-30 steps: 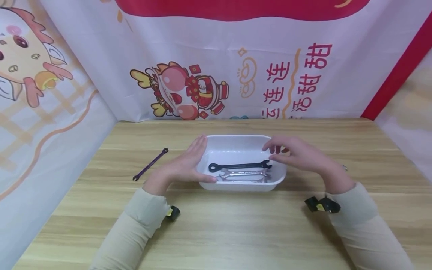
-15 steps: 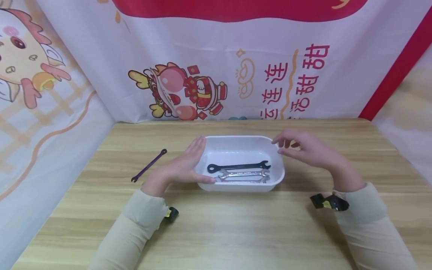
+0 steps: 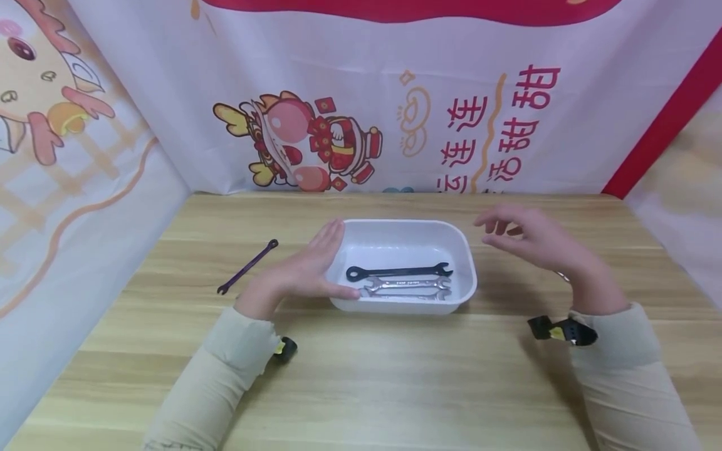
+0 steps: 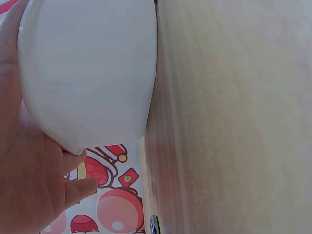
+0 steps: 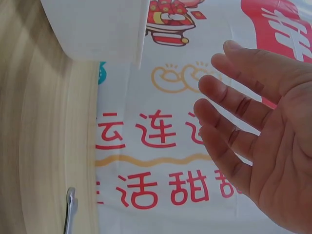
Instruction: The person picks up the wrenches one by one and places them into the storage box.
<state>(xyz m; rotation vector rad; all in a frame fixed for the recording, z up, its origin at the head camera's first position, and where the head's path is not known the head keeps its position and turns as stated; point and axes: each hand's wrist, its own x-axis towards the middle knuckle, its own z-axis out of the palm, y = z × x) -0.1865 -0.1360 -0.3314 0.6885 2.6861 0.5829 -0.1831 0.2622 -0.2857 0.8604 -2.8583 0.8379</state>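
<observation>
Fingers of the right hand (image 3: 530,235) are curving loosely in the air, slightly spread, just beyond the right end of a white, rounded-rectangular, plastic-looking tub (image 3: 406,307). Those of the left hand (image 3: 307,272) are lying nearly straight against the tub's left end, pointing away from the person, while the thumb is spreading from them and touching the near left corner of the rim. The tub is sitting on a pale wood-grain table (image 3: 395,388), its long axis running left to right.

Inside, a black metal wrench (image 3: 397,272) is lying lengthwise, its ring end pointing left and its forked end right. Nearer the person, a shiny silver double-ended wrench (image 3: 406,284) is running almost parallel, and a second silver wrench (image 3: 416,297) is lying partly hidden behind the near rim.

Left of the tub, a slim purple metal wrench (image 3: 248,267) is resting diagonally on the table, its ring end pointing far right and its forked end near left. Beside the right wrist, a small silver metal piece (image 3: 563,275) is showing partly.
</observation>
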